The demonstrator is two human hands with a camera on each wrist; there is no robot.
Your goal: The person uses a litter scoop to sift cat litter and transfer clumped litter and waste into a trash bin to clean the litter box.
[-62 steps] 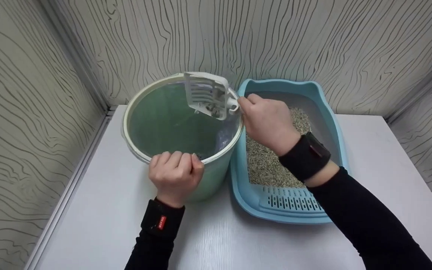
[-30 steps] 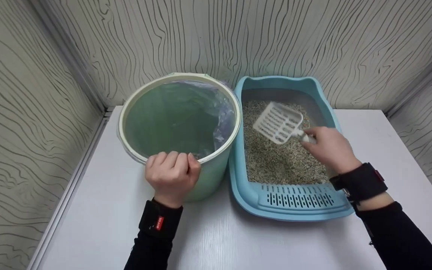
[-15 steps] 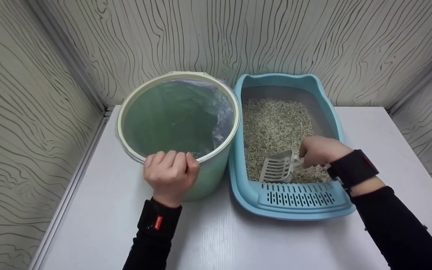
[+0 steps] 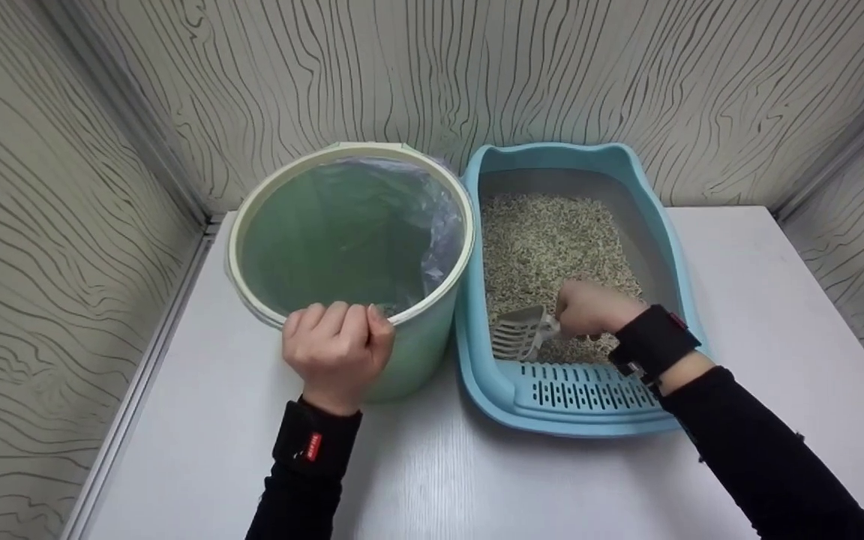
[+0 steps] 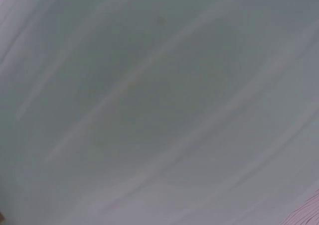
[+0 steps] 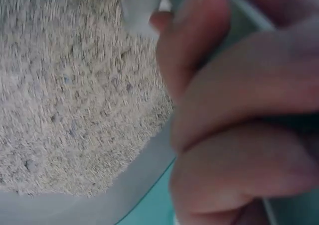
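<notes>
Litter of pale beige-grey granules (image 4: 552,240) fills one blue tray (image 4: 657,217), and one white slotted scoop (image 4: 516,335) digs into it at the tray's near left corner, just behind the slotted front lip. Right hand (image 4: 589,309) clenches the scoop's handle. Left hand (image 4: 338,351) curls over the near rim of one green bucket (image 4: 417,352) lined with clear plastic, touching the tray's left side. Bare desk (image 4: 769,300) lies right of the tray and in front of it; walls stand close behind.
</notes>
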